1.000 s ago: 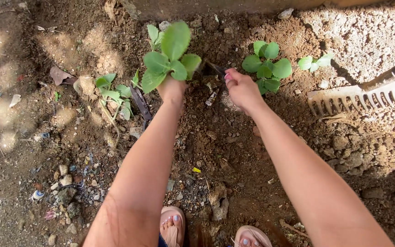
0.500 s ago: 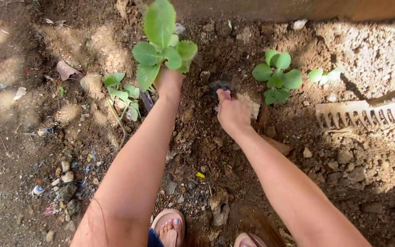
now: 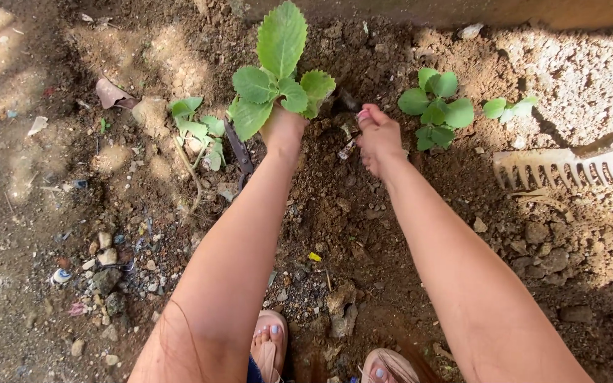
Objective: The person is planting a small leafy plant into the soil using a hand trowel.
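My left hand holds a green seedling with broad scalloped leaves upright over loose brown soil. The leaves hide most of the fingers. Just to its right, my right hand is closed around a small dark digging tool whose tip pokes into the dirt beside the seedling. The tool is mostly hidden by the hand.
Another seedling is planted to the right, and a smaller one stands to the left. A white rake head lies at the right edge. A dark tool lies on the soil. Stones sit lower left; my sandalled feet are below.
My right hand has shifted right and up, closer to the seedling, still working the tool in the soil. My left hand keeps hold of the seedling and moved slightly right.
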